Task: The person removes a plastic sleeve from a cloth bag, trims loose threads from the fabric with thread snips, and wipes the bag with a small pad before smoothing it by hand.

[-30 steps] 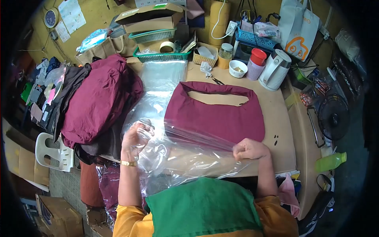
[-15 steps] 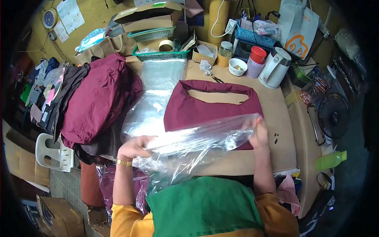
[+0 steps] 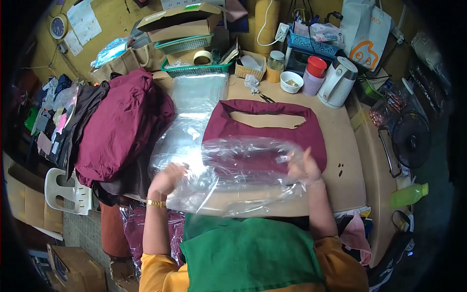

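A maroon bag (image 3: pixel 265 119) with a wide handle opening lies flat on the brown table (image 3: pixel 345 194). Over its lower part, a clear plastic bag (image 3: pixel 238 187) is spread, its upper edge bowed apart. My left hand (image 3: pixel 169 179) is closed on the left side of the plastic bag. At its right side, my right hand (image 3: pixel 305 168) has the plastic at its fingers, with at least one finger raised; the exact grip is blurred. A stack of clear plastic bags (image 3: pixel 199 92) lies left of the maroon bag, partly under the held plastic.
Maroon fabric (image 3: pixel 116 126) is piled at the left. Along the back stand a green basket (image 3: pixel 194 69), a jar (image 3: pixel 275 65), a white bowl (image 3: pixel 291 82), a red-lidded cup (image 3: pixel 315 73) and a white kettle (image 3: pixel 339 82). Small black-handled snips (image 3: pixel 266 98) lie behind the maroon bag.
The plastic bag has come down from its raised, bunched position and spread wider, its edge opening. My right hand has moved slightly left and down; my left hand stays near the same place.
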Demonstrator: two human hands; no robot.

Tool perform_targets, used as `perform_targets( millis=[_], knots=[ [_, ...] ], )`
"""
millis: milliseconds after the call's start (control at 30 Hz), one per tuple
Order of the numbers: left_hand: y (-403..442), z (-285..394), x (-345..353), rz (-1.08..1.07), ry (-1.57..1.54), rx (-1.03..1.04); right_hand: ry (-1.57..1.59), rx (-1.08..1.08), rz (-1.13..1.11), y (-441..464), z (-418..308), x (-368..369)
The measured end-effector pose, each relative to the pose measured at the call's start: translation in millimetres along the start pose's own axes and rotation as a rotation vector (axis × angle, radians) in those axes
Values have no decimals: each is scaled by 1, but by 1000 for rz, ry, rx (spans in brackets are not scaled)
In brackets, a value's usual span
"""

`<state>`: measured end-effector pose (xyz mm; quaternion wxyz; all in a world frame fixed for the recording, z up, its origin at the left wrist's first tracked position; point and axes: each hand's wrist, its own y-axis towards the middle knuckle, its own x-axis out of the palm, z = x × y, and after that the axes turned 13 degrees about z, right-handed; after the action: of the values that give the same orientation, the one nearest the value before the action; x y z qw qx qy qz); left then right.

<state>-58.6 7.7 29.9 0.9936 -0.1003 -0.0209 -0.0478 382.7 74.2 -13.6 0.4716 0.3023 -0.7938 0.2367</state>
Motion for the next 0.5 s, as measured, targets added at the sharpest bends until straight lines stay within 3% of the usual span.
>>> perform_targets(
  millis=[33,67,133,167,200,233,267,300,333,400,433,467,500],
  knots=[
    [2,5,5,310,-552,89,-503,-94,21,-2,-1,1],
    [5,12,11,428,-849,33,-1007,-177,31,-3,-3,3],
    [18,-3,-9,-403,-1156,38,-1181,56,-126,-3,6,20],
    [16,-7,-15,-535,-1144,-32,-882,-242,83,-3,17,-1],
    [9,-3,-12,-534,-1144,-28,-494,-437,135,1,16,4],
    [0,-2,-7,-441,-487,140,-275,-496,125,3,12,-6],
    [-1,-13,-13,-365,-76,91,-54,-552,115,6,8,-16],
    [-1,-24,-19,-356,335,32,-14,-420,-122,10,6,-10],
    [-5,-26,-26,-357,336,32,-13,-421,-122,7,6,-11],
    [-7,-26,-34,200,-181,79,-149,-53,118,-2,8,-14],
    [-5,-24,-33,197,-180,79,-483,-98,78,-2,10,0],
    [0,-20,-31,62,-464,90,-813,-156,31,-3,11,13],
    [4,-16,-29,-75,-746,101,-967,-45,-1,-4,13,17]
  ],
)
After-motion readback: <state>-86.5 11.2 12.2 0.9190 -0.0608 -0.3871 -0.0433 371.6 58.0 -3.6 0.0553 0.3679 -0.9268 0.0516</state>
